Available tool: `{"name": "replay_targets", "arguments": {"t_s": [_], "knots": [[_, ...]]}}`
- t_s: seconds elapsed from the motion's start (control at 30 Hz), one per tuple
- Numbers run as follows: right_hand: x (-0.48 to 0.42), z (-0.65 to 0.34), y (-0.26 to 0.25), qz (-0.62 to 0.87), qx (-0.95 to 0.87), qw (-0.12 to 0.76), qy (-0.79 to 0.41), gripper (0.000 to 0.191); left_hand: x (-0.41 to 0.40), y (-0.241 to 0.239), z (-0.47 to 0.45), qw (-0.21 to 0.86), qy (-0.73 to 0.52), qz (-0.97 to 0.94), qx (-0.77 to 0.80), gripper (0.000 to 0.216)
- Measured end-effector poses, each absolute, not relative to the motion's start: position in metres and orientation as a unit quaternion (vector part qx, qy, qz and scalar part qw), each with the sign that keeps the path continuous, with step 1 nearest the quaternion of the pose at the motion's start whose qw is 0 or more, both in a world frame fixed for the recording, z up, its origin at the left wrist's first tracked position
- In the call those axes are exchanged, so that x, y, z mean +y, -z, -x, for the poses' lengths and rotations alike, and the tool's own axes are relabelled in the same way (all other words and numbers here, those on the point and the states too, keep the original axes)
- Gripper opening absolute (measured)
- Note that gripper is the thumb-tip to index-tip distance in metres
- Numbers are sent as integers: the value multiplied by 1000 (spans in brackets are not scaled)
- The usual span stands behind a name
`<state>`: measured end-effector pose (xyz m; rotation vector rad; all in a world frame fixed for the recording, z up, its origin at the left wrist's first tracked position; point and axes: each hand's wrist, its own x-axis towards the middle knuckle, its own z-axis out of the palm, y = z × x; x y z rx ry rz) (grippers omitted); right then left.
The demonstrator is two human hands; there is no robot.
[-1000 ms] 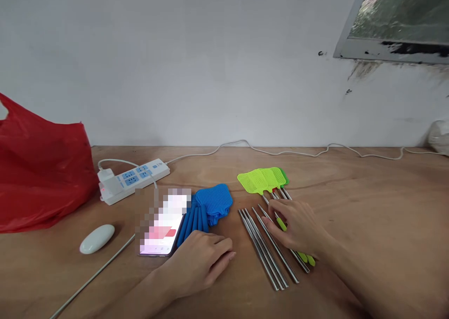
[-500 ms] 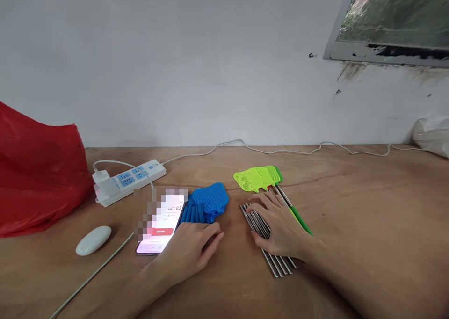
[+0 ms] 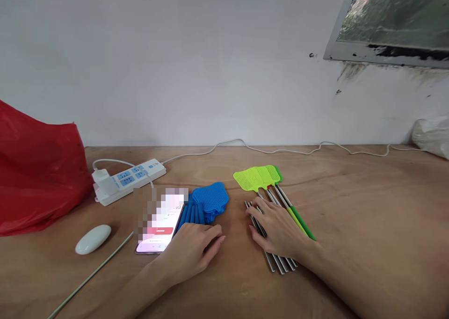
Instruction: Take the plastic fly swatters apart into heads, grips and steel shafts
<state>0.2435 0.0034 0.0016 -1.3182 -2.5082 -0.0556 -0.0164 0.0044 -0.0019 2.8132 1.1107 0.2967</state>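
Observation:
My right hand lies over a bundle of thin metal tubes, fingers bent across them and thumb against their left side. Part of the bundle is hidden under the palm. Just beyond and to the right lie fly swatters with yellow-green mesh heads, metal rods and green grips, partly behind this hand. My left hand rests on the table, loosely curled, thumb a little apart from the index finger and nothing visible between them. Close to it are stacked blue swatter heads and blue grips.
A lit phone lies left of the blue pieces. Farther left are a white power strip with a plug and cable, a white oval object and a red bag. A thin cable runs along the wall.
The metal tubes have been drawn together under my right hand, their left ones shifting right and their near ends slightly away from me. My left hand has barely moved.

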Motion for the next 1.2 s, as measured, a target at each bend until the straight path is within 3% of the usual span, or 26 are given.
{"name": "replay_targets", "arguments": {"t_s": [0.47,1.2], "knots": [[14,-241,5,455,-869,190,28,6,5,4,16,54,-100,-926,359,31],[13,-257,2,356,-904,228,-59,13,6,3,18,59,-89,-930,351,31]]}}
